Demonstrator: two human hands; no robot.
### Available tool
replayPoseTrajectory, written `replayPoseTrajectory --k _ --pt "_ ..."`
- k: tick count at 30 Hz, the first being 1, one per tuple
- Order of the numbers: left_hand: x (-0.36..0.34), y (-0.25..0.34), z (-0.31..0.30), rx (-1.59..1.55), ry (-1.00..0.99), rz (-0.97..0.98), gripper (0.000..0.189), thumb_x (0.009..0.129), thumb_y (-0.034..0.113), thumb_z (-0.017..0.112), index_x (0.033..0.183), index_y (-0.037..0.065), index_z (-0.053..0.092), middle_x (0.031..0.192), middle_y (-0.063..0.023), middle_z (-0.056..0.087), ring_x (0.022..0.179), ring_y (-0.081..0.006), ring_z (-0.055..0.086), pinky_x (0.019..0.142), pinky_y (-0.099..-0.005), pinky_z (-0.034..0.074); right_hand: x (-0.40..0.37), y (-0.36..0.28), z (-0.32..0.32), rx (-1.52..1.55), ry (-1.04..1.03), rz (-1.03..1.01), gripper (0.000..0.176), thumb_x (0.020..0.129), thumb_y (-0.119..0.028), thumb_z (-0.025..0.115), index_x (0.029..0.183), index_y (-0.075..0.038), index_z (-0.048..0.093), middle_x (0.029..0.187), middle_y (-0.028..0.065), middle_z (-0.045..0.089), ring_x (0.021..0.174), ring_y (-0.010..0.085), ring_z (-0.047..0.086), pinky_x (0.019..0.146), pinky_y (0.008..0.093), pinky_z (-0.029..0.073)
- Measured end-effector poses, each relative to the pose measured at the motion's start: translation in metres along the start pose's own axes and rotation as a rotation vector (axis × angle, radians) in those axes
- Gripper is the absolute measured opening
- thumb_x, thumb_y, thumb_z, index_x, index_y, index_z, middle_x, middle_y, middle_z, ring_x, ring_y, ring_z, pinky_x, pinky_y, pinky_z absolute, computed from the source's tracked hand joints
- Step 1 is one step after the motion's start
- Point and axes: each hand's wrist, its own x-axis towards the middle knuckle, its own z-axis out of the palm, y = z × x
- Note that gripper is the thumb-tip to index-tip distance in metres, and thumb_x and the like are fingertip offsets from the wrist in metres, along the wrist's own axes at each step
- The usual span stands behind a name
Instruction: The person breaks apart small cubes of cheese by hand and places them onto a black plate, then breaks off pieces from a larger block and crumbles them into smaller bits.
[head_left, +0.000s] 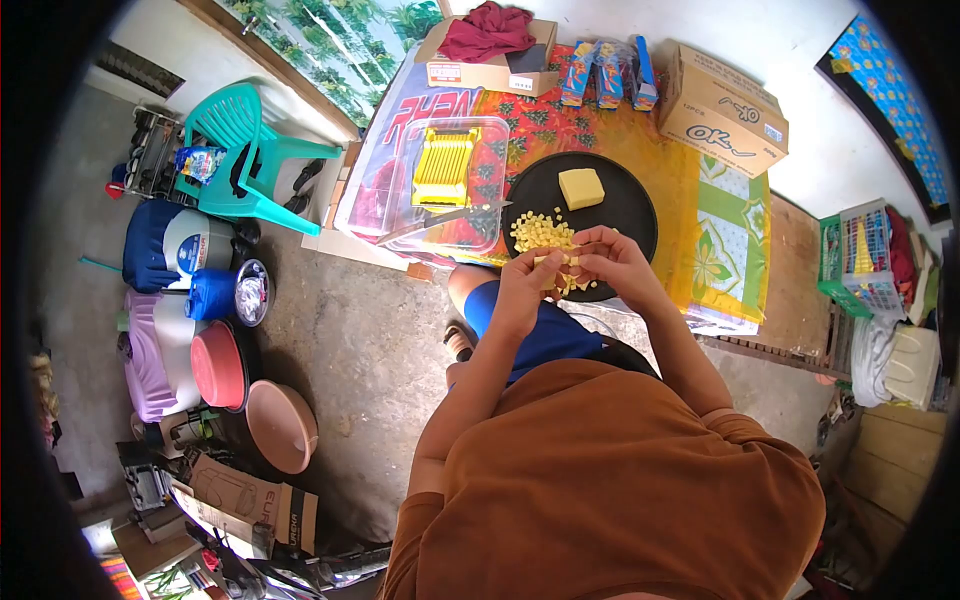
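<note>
My left hand [530, 287] and my right hand [617, 265] meet over the near edge of a round black tray [632, 205]. Pinched between the fingers of both is a small pale yellow piece of what looks like cheese [570, 261], partly hidden by the fingertips. Just beyond the hands lies a pile of small yellow cubes [538, 230], with a few more below the fingers. A larger yellow block [581, 188] rests farther back on the tray. To the left, a yellow slicer [445, 165] sits in a clear plastic container [490, 225], and a knife [430, 224] lies across the container's near side.
The table carries a patterned cloth [675, 215]. Along its back stand an open carton [480, 75] with a dark red cloth, blue packets [609, 75] and a closed carton [725, 110]. A green chair [262, 165] and basins [281, 427] are on the left floor.
</note>
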Motion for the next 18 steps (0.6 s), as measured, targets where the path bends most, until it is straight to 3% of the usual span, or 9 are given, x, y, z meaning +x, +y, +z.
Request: replayPoseTrajectory --k 6,10,13,18 --pt "0.0 -0.001 -0.003 -0.17 -0.04 -0.044 0.026 0.092 0.023 0.062 0.107 0.002 0.062 0.086 -0.0062 0.066 0.068 -0.0121 0.058 0.056 -0.0248 0.048 0.0 0.0 -0.004 0.11 -0.007 0.045 0.03 0.088 0.0 0.057 0.117 0.0 0.052 0.103 0.0095 0.064 0.093 0.0161 0.065 0.079 0.0277 0.053" --pt "0.001 0.0 -0.001 -0.108 -0.039 -0.05 0.026 0.091 0.023 0.063 0.106 0.002 0.062 0.086 -0.0055 0.065 0.068 -0.011 0.058 0.056 -0.0247 0.048 -0.001 -0.001 -0.002 0.129 0.006 0.051 0.03 0.087 -0.001 0.059 0.117 -0.001 0.053 0.103 0.0085 0.064 0.092 0.0146 0.064 0.079 0.0268 0.052" --pt "0.006 -0.01 -0.005 0.007 -0.011 -0.086 0.029 0.09 0.026 0.065 0.107 0.003 0.062 0.085 -0.0043 0.064 0.067 -0.01 0.057 0.055 -0.0246 0.048 0.009 0.021 -0.018 -0.074 -0.097 -0.022 0.033 0.086 -0.004 0.062 0.118 -0.001 0.053 0.102 0.0068 0.062 0.088 0.0125 0.063 0.075 0.0247 0.051" --pt "0.016 -0.034 -0.017 0.031 0.089 -0.189 0.035 0.089 0.032 0.065 0.111 0.005 0.059 0.085 -0.0019 0.062 0.066 -0.0094 0.057 0.053 -0.0234 0.047 0.023 0.069 -0.042 -0.286 0.072 0.019 0.031 0.084 -0.007 0.063 0.113 0.0 0.057 0.092 0.005 0.062 0.082 0.0101 0.062 0.071 0.0246 0.05"
